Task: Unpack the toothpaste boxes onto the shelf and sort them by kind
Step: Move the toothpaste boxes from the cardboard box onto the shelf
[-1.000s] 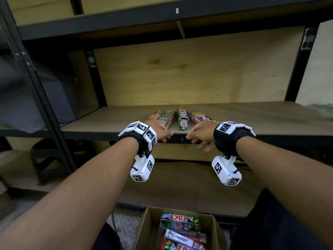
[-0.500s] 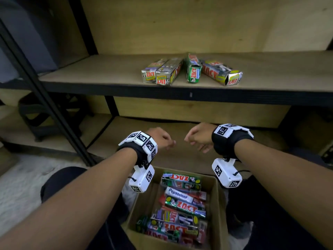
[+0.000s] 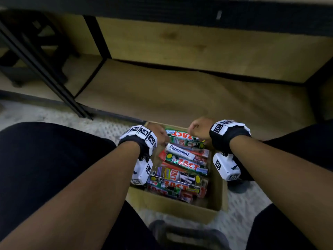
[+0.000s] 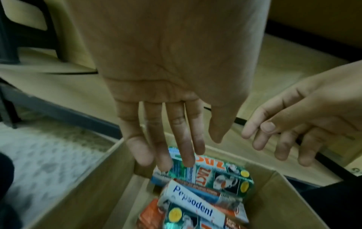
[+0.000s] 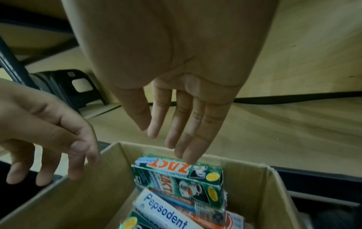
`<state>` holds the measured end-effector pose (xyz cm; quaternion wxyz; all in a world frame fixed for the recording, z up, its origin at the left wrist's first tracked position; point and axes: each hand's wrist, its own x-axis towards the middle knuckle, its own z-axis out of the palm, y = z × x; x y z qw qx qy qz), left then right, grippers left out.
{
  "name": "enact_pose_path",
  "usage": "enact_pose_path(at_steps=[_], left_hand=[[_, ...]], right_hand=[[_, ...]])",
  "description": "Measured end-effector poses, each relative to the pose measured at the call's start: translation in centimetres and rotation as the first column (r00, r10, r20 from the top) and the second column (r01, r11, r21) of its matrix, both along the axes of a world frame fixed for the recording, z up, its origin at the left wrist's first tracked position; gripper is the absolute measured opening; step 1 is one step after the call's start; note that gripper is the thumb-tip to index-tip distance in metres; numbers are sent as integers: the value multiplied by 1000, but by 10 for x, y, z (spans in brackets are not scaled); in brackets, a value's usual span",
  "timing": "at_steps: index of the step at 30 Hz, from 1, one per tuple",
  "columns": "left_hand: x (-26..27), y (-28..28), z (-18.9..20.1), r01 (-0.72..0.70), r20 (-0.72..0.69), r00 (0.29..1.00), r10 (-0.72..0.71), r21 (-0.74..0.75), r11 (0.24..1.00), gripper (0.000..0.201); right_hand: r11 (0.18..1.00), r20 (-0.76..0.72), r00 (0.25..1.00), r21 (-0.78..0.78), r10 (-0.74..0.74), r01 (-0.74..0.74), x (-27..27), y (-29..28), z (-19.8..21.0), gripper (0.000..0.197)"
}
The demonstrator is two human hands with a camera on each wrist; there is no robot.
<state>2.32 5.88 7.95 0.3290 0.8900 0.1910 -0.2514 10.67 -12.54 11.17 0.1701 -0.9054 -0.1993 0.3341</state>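
Observation:
An open cardboard box (image 3: 180, 208) on the floor holds several toothpaste boxes. A green ZACT box (image 3: 183, 138) lies on top at its far end, and a white Pepsodent box (image 3: 182, 153) lies just behind it. My left hand (image 3: 159, 135) and right hand (image 3: 197, 128) hang over that far end, empty. In the left wrist view my left hand (image 4: 188, 153) has straight fingers whose tips reach the left end of the ZACT box (image 4: 215, 175). The right wrist view shows my right hand (image 5: 170, 144) with straight fingertips at the top edge of the ZACT box (image 5: 182, 178). Neither hand grips it.
The bottom shelf board (image 3: 180, 98) lies bare beyond the box. The dark front rail (image 3: 162, 9) of the shelf above crosses the top of the view. A black upright (image 3: 45, 73) and a black stool (image 3: 36, 42) stand at the left. My dark-clad legs (image 3: 45, 159) flank the box.
Both hands dropped from the upper shelf's front edge down to the cardboard box, and their curled fingers straightened. The head view tipped down, so the boxes on the upper shelf are out of view.

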Motion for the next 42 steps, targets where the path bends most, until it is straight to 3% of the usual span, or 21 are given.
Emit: enact_pose_path(at_steps=[3,6,10,16,20,28,32,36,42], left_hand=[[-6,-8,-29,13,-87,996,-14,-10,1000,25],[-11,-15,-61,35,-131,990,-42,-55,998,48],[-19,-20,-74,117,-213,968,-135,-94,989,21],[-22,-34,-79,290,-347,866,-361,-239,926,63],[-26,-36,-84,395,-352,820,-451,-223,891,81],[-30,-36,-95,397,-251,871,-422,-148,906,66],[-32,-31,-96,345,-221,898,-381,-182,921,59],[-36,-26,-94,294,-213,923,-321,-148,944,31],[-38,-26,-96,214,-253,949,-186,86,973,61]], right_hand=[[995,95,993,-77,68,-61,2,-3,-23,21],[982,130,982,-152,136,-115,4,-6,-43,24],[973,188,967,-185,174,-139,4,-9,-69,40],[954,204,959,-264,198,-141,1,-12,-102,55],[956,254,949,-271,188,-117,-1,-9,-113,61],[901,274,940,-428,202,-69,-11,-13,-132,59],[942,214,969,-331,124,-48,-16,-13,-141,57],[956,220,971,-291,99,-31,-16,-15,-140,38],[959,119,990,-266,-70,99,-18,-16,-117,29]])
